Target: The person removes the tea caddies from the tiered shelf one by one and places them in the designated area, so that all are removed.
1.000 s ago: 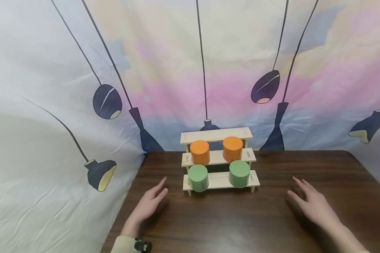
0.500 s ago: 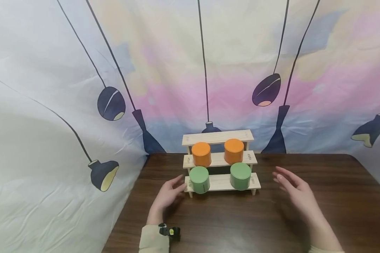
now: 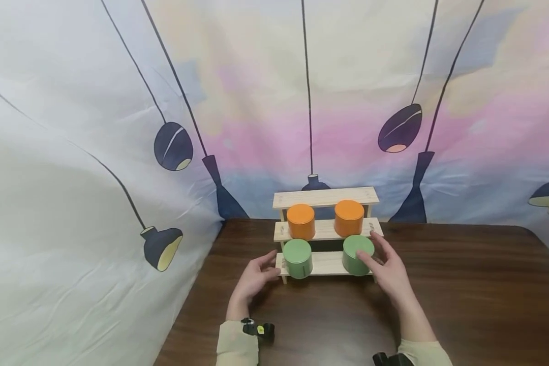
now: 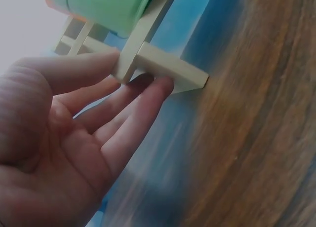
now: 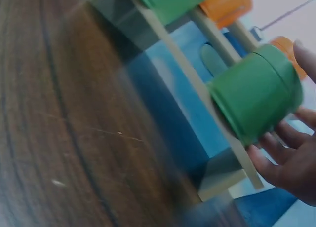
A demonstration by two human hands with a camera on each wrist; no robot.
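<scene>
A three-tier wooden stand point(image 3: 326, 197) sits on the dark table with two round lidded tins on each of its lower two tiers. My left hand point(image 3: 254, 278) is at the left end of the bottom board; in the left wrist view its thumb point(image 4: 94, 71) touches the board end and fingers reach under it, pinching the stand. My right hand point(image 3: 390, 272) is beside the right green tin point(image 5: 259, 91), thumb in front of it and apart, fingers behind, near the board's right end. The left green tin point(image 3: 298, 258) stands upright on the same board.
Two orange tins point(image 3: 301, 221) stand on the middle tier; the top tier is bare. Brown wood-grain table point(image 3: 476, 295) spreads around the stand. Behind and at the left hangs a cloth point(image 3: 256, 91) printed with lamps.
Both hands have come inward: my left hand moved right to the stand's left end, and my right hand moved left to the right green tin. The tins and stand keep their arrangement.
</scene>
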